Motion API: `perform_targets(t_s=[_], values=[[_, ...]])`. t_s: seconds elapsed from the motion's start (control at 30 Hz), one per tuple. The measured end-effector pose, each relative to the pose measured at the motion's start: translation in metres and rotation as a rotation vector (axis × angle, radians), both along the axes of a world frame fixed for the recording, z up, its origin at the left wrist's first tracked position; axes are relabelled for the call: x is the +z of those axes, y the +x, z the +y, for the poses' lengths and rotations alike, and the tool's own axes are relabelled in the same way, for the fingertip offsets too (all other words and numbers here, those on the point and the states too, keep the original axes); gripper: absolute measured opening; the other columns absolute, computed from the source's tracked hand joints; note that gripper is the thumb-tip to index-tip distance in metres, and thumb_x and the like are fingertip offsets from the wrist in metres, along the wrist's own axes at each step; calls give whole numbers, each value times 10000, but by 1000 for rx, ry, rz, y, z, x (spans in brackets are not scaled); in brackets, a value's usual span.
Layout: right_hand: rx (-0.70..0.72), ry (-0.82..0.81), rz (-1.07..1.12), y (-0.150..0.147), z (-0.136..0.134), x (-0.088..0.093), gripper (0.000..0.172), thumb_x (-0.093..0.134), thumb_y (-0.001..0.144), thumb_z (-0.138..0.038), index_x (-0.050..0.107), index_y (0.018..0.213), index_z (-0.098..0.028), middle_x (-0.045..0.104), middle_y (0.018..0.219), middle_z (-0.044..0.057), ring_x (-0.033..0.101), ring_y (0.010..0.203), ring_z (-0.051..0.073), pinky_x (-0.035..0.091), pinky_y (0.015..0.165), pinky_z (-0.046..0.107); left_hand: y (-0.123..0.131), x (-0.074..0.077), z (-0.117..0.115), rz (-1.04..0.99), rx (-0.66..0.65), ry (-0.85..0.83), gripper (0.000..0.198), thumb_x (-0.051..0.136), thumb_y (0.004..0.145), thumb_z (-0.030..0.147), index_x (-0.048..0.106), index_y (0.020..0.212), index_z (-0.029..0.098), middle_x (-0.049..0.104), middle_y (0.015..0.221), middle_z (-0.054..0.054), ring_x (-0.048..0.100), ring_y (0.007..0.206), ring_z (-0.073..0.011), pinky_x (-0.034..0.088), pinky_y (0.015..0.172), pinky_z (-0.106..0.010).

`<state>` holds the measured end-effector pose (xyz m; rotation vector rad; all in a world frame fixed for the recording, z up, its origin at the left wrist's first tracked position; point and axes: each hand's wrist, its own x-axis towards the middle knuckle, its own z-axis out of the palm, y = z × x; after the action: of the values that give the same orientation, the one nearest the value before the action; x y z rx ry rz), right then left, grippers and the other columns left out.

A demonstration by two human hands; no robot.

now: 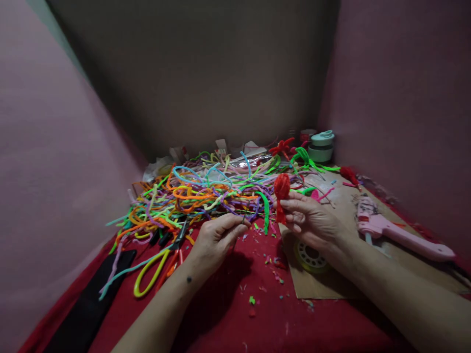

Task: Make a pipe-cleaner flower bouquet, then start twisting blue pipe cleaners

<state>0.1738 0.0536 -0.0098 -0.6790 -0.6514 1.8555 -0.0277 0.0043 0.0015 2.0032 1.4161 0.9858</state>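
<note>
My right hand (312, 220) is closed, its fingertips gripping a red pipe-cleaner flower bud (282, 187), which it holds upright above the table. The bud has a rounded head and a narrower red part below. To its left, my left hand (219, 240) is in a pinch. A thin dark piece shows at its fingertips, too small to name. Beyond both hands spreads a tangled heap of coloured pipe cleaners (206, 191). A bent green pipe cleaner (265, 211) lies between the hands. Scissors with yellow and orange handles (152, 272) lie beside my left wrist.
A pink glue gun (408, 235) rests on a cardboard sheet (305, 287) at right. Under my right hand is a roll of tape (312, 257). A mint-lidded container (321, 147) stands at the back. Scraps dot the red cloth (228, 314); a black flat object (91, 299) lies left.
</note>
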Motion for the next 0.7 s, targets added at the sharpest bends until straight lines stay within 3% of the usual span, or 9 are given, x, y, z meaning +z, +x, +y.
perform_targets(t_s=[0.3, 0.5, 0.7], values=[[33, -79, 70, 0, 0, 9, 290, 752, 471, -83, 516, 623, -159, 555, 476, -80, 405, 338, 12, 244, 303, 122, 18, -4, -10, 143, -172, 1, 182, 513, 842, 267, 653, 915, 177, 689, 790, -4, 604, 692, -107, 439, 651, -191], [-8, -35, 34, -2, 1, 2, 261, 746, 516, -104, 543, 672, -160, 576, 517, -71, 464, 386, 29, 243, 323, 139, 23, -5, -12, 152, -151, -18, 201, 492, 848, 267, 659, 901, 168, 689, 798, -18, 602, 702, -119, 441, 668, -205], [-23, 42, 18, -4, 1, -1, 258, 746, 534, -99, 537, 667, -170, 560, 512, -79, 459, 393, 33, 299, 369, 153, 28, -1, -14, 170, -99, -33, 217, 485, 844, 273, 667, 808, 159, 602, 621, 12, 496, 551, -97, 385, 547, -199]])
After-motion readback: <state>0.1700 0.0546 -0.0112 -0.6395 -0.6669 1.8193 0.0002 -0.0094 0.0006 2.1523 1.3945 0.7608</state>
